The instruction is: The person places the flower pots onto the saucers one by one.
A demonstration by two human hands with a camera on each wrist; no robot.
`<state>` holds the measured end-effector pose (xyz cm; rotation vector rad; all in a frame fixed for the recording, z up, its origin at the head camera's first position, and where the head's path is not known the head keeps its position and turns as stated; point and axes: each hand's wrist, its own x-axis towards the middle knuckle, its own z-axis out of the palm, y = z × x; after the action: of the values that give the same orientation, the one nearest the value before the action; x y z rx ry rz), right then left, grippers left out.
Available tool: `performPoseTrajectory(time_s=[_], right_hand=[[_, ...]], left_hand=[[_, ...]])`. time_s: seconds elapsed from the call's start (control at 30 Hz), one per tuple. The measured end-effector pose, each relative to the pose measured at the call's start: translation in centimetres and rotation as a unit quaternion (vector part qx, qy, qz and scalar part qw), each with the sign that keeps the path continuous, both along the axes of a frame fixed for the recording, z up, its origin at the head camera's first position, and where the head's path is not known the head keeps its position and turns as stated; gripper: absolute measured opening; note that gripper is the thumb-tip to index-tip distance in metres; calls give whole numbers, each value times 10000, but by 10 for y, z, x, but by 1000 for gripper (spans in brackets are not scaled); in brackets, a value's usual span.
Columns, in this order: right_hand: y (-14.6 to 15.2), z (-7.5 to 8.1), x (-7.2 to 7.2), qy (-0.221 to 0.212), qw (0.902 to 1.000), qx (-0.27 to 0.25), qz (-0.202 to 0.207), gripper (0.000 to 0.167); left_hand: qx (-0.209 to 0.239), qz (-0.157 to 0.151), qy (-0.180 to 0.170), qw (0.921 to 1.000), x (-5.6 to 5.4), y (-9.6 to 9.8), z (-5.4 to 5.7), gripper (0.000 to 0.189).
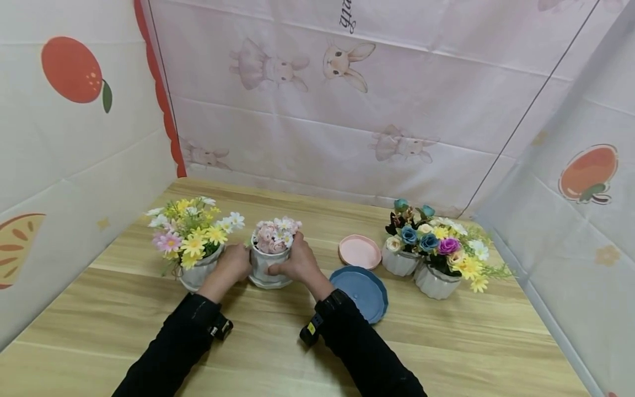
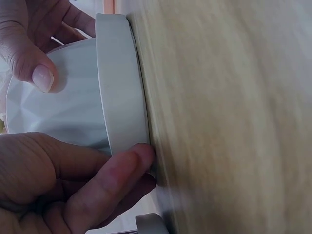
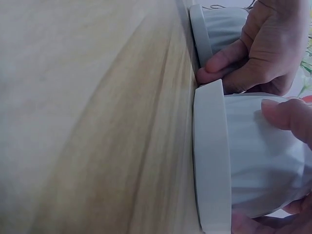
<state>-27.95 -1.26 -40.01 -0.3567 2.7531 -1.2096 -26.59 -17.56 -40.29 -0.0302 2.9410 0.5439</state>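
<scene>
In the head view a small white flower pot (image 1: 261, 264) with pink and white flowers (image 1: 275, 236) stands on a pale saucer (image 1: 268, 283) on the table. My right hand (image 1: 299, 262) grips the pot, thumb on its near side and the other fingers around the far side. My left hand (image 1: 235, 263) is at the saucer's left edge; in the left wrist view its bent fingers (image 2: 114, 178) pinch the saucer's rim (image 2: 122, 87). Close to the left hand's other side stands another white pot (image 1: 200, 274) with yellow, pink and white flowers, also on a saucer.
A blue saucer (image 1: 364, 292) and a pink saucer (image 1: 360, 252) lie right of my right hand. Beyond them two white pots (image 1: 438, 282) hold blue, purple and yellow flowers. Printed cloth walls (image 1: 317, 127) surround the wooden table (image 1: 278, 353).
</scene>
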Motion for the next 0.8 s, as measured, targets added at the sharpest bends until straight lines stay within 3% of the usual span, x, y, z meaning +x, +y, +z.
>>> performPoseTrajectory(time_s=[0.17,0.8], right_hand=[[-1,0,0,-69,10000,-59,-14,106],[0,0,-8,-200,9996,-198,94,108]], left_hand=[[105,104,-55,9999,-2,0,-2,33],[-125,-60,383,9992,0,5,1,19]])
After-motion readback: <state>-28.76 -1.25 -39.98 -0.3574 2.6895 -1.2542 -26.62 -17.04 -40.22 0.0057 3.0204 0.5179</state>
